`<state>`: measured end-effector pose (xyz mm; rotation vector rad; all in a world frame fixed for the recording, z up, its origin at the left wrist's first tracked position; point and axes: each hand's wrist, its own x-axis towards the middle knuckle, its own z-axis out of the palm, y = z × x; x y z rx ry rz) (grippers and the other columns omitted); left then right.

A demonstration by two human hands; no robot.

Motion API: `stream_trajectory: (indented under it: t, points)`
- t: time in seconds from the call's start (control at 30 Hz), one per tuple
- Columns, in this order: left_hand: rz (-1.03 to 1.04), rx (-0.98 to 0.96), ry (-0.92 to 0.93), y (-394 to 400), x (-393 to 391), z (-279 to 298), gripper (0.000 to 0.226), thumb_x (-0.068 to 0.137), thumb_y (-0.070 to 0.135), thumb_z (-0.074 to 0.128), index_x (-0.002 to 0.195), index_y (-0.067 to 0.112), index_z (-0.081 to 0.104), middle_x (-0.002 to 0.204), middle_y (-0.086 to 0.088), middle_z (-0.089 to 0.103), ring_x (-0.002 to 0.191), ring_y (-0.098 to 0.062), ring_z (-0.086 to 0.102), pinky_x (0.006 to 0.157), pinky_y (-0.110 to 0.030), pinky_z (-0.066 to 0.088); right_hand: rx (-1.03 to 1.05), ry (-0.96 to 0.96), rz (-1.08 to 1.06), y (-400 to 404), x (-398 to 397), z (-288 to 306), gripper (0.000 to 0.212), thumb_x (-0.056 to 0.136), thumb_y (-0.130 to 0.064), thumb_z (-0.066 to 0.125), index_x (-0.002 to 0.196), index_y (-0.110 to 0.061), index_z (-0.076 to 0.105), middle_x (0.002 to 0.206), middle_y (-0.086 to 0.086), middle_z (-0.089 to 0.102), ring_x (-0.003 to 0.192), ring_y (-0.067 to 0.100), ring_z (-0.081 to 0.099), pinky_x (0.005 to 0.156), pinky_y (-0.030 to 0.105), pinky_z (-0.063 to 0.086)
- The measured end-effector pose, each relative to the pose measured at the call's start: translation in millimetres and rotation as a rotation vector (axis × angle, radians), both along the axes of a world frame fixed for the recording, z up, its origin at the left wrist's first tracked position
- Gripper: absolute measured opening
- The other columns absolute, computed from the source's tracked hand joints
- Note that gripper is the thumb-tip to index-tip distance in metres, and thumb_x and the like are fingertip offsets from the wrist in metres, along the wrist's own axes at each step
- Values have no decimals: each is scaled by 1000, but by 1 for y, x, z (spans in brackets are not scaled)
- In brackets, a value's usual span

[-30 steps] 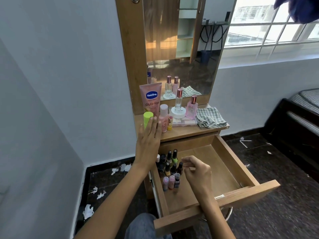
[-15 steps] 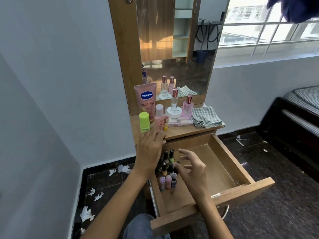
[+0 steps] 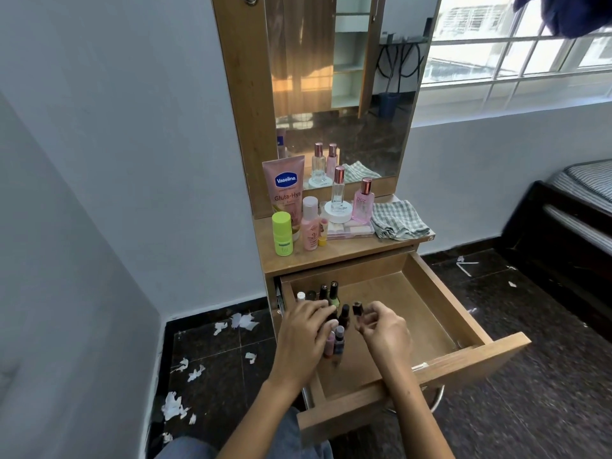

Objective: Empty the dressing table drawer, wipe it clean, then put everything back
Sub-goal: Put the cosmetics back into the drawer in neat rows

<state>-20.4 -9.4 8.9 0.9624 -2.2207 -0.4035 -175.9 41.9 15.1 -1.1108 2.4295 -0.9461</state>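
The open drawer (image 3: 440, 303) holds a cluster of nail polish bottles (image 3: 334, 326) at its left side. The left hand (image 3: 303, 342) curls around several; the right hand (image 3: 385, 332) pinches one dark bottle (image 3: 357, 309). The person would do best lifting few at once (they look easily toppled), keeping them upright.

mirror (image 3: 341, 94) | window (image 3: 516, 51) | paper scraps (image 3: 243, 321) on floor | bed (image 3: 583, 207) at right

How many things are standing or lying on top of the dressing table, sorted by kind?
Pink Vaseline tube: 1
Green-capped bottle: 1
Small pink bottle: 1
Perfume bottles, clear and pink: 2
White jar: 1
Flat palette: 1
Checked cloth: 1
Total: 8, not counting mirror reflections or the tiny half-hidden pieces.
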Motion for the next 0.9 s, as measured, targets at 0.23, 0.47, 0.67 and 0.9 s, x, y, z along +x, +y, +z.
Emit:
stream_trajectory:
  t: [0.23, 0.47, 0.67, 0.9]
  points:
    - [1, -71, -75, 8, -4, -17, 41, 99, 35, 34, 131, 21, 55, 142, 4, 48, 135, -12, 34, 110, -33, 25, 230, -11, 163, -6, 3, -7, 14, 76, -9, 67, 79, -23, 68, 89, 4, 70, 88, 26, 66, 77, 37, 55]
    - [-79, -147, -168, 6, -5, -22, 35, 92, 37, 48, 122, 26, 62, 143, -2, 48, 135, -21, 36, 111, -42, 28, 286, 46, 259, -11, 4, -7, 11, 76, -7, 61, 83, -12, 68, 85, 10, 69, 83, 31, 65, 68, 34, 51]
    - [-52, -183, -196, 8, -6, -22, 41, 81, 29, 72, 120, 23, 62, 139, -3, 51, 133, -20, 38, 110, -42, 31, 268, 52, 284, -11, 8, -1, 14, 77, -8, 63, 90, -9, 67, 90, 13, 68, 85, 33, 64, 63, 29, 43]
    - [-15, -186, -211, 9, -6, -21, 42, 80, 24, 73, 120, 20, 63, 134, -2, 55, 129, -19, 44, 107, -41, 37, 260, 45, 266, -8, 11, 5, 21, 75, -5, 61, 92, -13, 69, 93, 12, 69, 88, 31, 65, 67, 30, 46]
